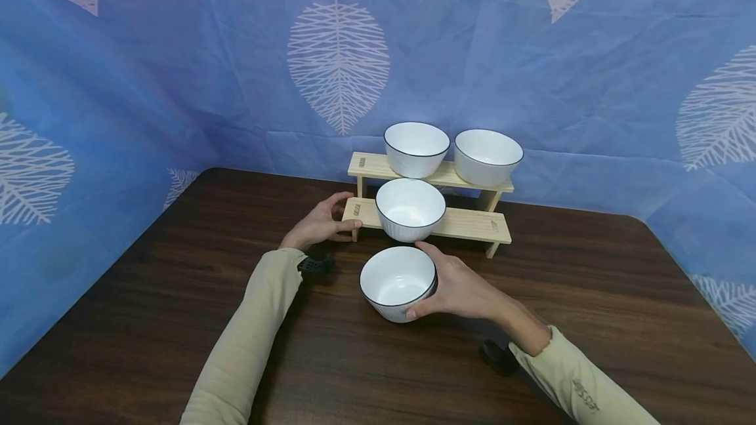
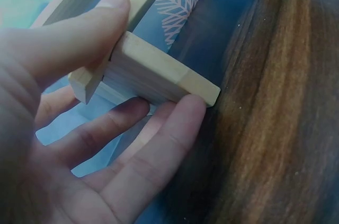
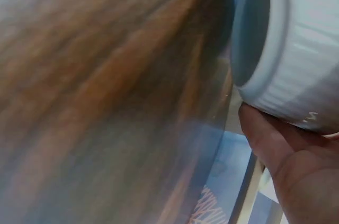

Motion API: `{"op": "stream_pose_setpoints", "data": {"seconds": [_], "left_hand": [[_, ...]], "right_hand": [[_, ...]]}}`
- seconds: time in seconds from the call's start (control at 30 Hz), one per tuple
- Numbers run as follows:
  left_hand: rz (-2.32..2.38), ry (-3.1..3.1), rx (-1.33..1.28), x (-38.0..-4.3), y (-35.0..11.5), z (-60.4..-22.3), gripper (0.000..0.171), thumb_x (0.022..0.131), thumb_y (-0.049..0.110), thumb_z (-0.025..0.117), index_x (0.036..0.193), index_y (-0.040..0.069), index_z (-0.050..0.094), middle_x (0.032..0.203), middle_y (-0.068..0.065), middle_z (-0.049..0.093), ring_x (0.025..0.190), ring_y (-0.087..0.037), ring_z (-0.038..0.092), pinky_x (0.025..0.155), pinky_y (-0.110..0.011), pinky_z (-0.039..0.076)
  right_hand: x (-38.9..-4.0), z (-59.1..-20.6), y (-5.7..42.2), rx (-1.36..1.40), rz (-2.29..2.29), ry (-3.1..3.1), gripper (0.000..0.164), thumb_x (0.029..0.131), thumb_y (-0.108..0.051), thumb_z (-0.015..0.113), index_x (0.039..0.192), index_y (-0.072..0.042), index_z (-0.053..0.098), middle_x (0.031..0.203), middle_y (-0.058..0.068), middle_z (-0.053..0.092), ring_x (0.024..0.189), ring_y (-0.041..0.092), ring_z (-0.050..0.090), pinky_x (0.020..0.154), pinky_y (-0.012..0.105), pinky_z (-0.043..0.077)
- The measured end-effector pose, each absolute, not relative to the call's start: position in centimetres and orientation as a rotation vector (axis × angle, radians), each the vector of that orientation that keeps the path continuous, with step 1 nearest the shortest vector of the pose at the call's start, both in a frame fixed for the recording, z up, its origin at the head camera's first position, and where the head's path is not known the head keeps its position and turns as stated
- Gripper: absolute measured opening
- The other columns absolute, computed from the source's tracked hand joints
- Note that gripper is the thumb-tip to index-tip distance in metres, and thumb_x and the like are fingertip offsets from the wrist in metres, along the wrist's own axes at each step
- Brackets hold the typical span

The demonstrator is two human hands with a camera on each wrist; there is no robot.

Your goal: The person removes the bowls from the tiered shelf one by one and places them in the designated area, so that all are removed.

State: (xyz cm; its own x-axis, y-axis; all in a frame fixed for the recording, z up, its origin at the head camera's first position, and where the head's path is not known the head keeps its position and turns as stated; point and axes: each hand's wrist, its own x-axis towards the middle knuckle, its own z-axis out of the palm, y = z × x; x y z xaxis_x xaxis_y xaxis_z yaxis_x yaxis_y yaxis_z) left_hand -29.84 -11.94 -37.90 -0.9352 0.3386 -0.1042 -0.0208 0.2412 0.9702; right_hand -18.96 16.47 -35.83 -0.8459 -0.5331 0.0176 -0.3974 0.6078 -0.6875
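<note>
My right hand (image 1: 461, 284) grips a white bowl (image 1: 397, 277) with a dark rim by its right side, thumb in front and fingers behind. In the right wrist view the bowl's ribbed wall (image 3: 312, 49) and its underside show, raised off the table. The left hand (image 1: 319, 222) holds the left end of a light wooden two-step stand (image 1: 466, 223). Its thumb lies over the lower board, and its other fingers are against the leg (image 2: 159, 70). Another white bowl (image 1: 410, 208) sits on the lower step, just behind the held one.
On the upper step stand two more white bowls, one at the left (image 1: 416, 149) and one at the right (image 1: 487, 157). The stand is at the back of a dark wooden table (image 1: 177, 294), before a blue leaf-patterned cloth (image 1: 236, 71).
</note>
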Motion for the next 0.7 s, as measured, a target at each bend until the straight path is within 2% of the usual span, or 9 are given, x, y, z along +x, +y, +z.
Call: {"op": "stream_pose_setpoints", "data": {"seconds": [0.3,0.5,0.7], "left_hand": [[1.724,2.251,0.299,-29.7,-11.8,-37.9,0.078,0.096,0.003,0.069,0.16,0.007,0.024,0.13,-0.029,0.047,0.11,-0.041,0.063,0.087,-0.048,0.057],[1.726,2.253,0.302,-29.7,-11.9,-37.9,0.077,0.097,0.004,0.069,0.16,0.008,0.025,0.129,-0.028,0.049,0.108,-0.04,0.064,0.085,-0.046,0.059],[1.718,2.259,0.315,-29.8,-12.1,-38.1,0.078,0.096,0.005,0.07,0.16,0.008,0.025,0.129,-0.028,0.049,0.109,-0.039,0.064,0.084,-0.044,0.059]], "right_hand": [[-18.9,-36.4,15.5,-0.897,-1.08,2.601,0.107,0.065,-0.033,0.098,0.145,0.005,0.039,0.131,0.018,0.061,0.115,0.028,0.061,0.096,0.044,0.052],[-19.1,-36.5,14.4,-0.919,-1.07,2.567,0.098,0.071,-0.032,0.095,0.143,0.005,0.04,0.132,0.019,0.06,0.115,0.026,0.062,0.096,0.042,0.052],[-19.4,-36.6,13.8,-0.856,-1.185,2.48,0.082,0.078,-0.016,0.091,0.138,0.014,0.045,0.127,0.027,0.063,0.11,0.033,0.068,0.082,0.03,0.058]]}}
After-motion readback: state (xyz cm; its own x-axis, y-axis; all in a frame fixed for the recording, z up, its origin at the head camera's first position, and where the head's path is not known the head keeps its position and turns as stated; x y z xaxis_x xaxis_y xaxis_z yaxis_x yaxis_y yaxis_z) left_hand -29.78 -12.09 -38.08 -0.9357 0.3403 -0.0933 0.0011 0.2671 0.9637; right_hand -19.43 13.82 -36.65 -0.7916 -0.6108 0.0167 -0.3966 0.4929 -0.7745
